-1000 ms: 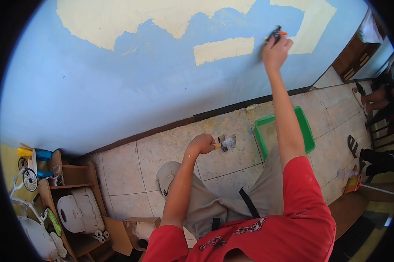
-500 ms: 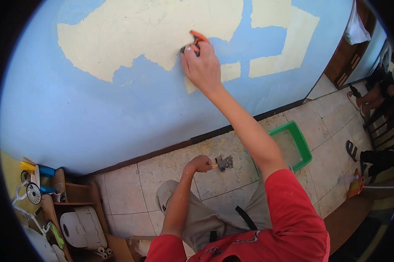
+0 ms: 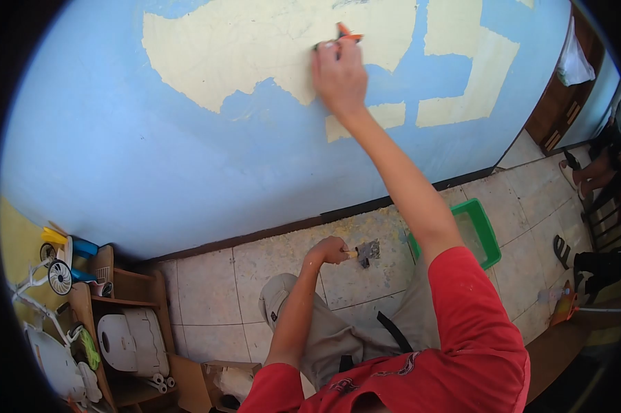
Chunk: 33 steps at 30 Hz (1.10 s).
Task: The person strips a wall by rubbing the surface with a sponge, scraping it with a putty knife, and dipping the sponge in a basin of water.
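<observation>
My right hand (image 3: 341, 79) is raised against the wall, its fingers closed round a small black and orange tool (image 3: 348, 34). The tool is over a cream patch (image 3: 255, 41) in the blue wall (image 3: 186, 165). Low above the tiled floor, my left hand (image 3: 330, 250) is wrapped round the handle of a putty knife (image 3: 367, 253), whose blade looks coated with grey material. The exact shape of the right-hand tool is hard to make out.
A green basin (image 3: 488, 241) stands on the floor by the wall, partly behind my right arm. At the left is a wooden shelf (image 3: 83, 303) with white parts; an open cardboard box (image 3: 193, 385) sits beside it. A person's legs (image 3: 593, 172) and a sandal (image 3: 562, 251) show at the right.
My right hand has moved from the right part of the wall leftward, then slightly up, with its tool. My left hand keeps the putty knife low. The camera view has shifted.
</observation>
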Motion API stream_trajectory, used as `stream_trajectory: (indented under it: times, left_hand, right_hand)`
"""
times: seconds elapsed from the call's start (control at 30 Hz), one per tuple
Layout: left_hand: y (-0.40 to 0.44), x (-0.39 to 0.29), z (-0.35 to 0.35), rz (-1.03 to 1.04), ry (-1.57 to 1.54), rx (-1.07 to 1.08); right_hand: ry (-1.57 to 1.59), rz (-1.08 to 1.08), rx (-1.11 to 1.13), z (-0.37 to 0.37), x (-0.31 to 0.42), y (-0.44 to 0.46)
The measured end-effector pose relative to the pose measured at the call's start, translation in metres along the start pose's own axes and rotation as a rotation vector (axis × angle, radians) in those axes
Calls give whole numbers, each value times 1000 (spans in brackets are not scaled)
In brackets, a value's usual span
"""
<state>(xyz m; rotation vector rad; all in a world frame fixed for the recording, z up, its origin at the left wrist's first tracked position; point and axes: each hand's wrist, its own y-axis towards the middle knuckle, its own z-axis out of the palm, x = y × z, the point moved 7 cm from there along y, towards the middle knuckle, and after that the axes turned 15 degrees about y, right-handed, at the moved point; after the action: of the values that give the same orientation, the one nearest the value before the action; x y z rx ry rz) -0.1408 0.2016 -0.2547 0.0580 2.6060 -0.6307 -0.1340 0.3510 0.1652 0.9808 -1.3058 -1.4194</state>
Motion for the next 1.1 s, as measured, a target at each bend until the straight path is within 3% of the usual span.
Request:
stream_trajectory:
  times: [0.07,0.2,0.27,0.37,0.47,0.53,0.6,0.63,0.7,0.77,0.8,0.93,1.03,1.1]
  left_hand:
    - [-1,2,14,-7,-47,34]
    - [19,12,9,10,-19,-12]
    - [11,11,13,-58,15,-3]
    - [10,14,8,-43,28,-49]
    - [11,8,7,-42,144,26]
    - [13,1,3,-26,118,-20]
    - [9,-7,3,2,88,-33]
    - [10,-12,-1,12,118,-21]
    - [15,-22,1,37,135,-11]
    - [21,-13,0,30,-42,-28]
    - [19,-12,-2,31,-27,-29]
    - [13,8,0,13,25,-45]
    - [4,13,-4,-52,138,-82]
    - [-6,8,-12,-85,213,-114]
  right_hand:
    - [72,-183,259,17,47,-39]
    - [7,-9,293,-22,-10,-49]
    - [-57,253,253,-59,-66,-33]
    - [-141,400,-30,-86,-119,22]
    - [-178,385,-185,-57,-79,76]
    - [-132,348,-139,-24,-34,101]
    - [-4,92,-63,24,38,113]
    - [76,-30,111,58,77,101]
    - [191,-442,332,97,165,39]
    - [99,-791,484,110,199,-48]
    - [209,-702,580,107,187,-68]
    - [28,-373,483,26,62,-5]
    - [-103,29,170,-40,-49,81]
    - [-202,76,-66,-39,-67,135]
